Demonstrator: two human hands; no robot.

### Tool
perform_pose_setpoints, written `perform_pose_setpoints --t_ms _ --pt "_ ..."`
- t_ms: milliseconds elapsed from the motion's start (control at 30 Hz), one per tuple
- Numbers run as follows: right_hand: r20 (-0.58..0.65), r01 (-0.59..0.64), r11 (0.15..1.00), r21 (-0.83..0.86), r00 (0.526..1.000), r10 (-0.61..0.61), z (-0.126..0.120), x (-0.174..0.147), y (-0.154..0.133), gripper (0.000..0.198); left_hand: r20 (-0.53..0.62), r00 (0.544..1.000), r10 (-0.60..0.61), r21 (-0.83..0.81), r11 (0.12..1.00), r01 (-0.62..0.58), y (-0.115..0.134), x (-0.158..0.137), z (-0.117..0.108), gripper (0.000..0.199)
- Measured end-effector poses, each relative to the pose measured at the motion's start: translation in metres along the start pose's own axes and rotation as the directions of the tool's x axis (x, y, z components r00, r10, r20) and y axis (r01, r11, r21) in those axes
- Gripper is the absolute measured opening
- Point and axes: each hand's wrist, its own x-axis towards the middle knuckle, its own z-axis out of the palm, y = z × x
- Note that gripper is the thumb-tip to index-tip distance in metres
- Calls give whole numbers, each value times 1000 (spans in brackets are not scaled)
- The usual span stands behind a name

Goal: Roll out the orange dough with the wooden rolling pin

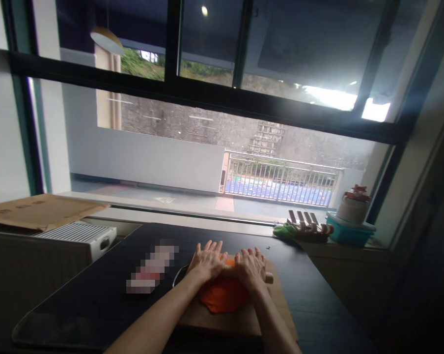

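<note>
A sheet of orange dough or clay (pixel 224 296) lies flattened on a wooden board (pixel 281 302). Across its far part rests a wooden rolling pin (pixel 269 278), mostly covered by my hands, with its right handle sticking out. My left hand (pixel 208 261) lies palm down on the pin's left part, fingers stretched forward and apart. On the right part of the pin, my right hand (pixel 252 266) is flat in the same way, fingers spread. Some orange shows beyond the pin, between the two hands. Part of a thin curved rim (pixel 176 278) peeks out left of the board.
A blurred-out item (pixel 152 270) lies on the dark table (pixel 85 305) to the left. On the sill at the back right are a teal container (pixel 349 230), a slotted rack (pixel 308 227) and a green item (pixel 285 231). A brown envelope (pixel 41 211) is at far left.
</note>
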Motion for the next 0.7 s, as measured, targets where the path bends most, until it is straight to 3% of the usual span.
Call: perform_pose_setpoints --t_ms 200,333,567,700 --pt "83 -47 999 12 996 46 18 60 4 43 49 997 -56 -41 997 58 -4 52 2 65" --pt "108 -61 998 4 992 61 24 75 6 45 42 995 -91 -38 995 93 -5 66 4 64" --pt "67 -78 997 -1 995 78 15 39 3 48 148 983 -109 -29 993 115 -3 36 -3 67" --pt "36 -68 998 3 997 68 5 -4 1 48 73 995 -74 9 997 74 1 0 -6 65"
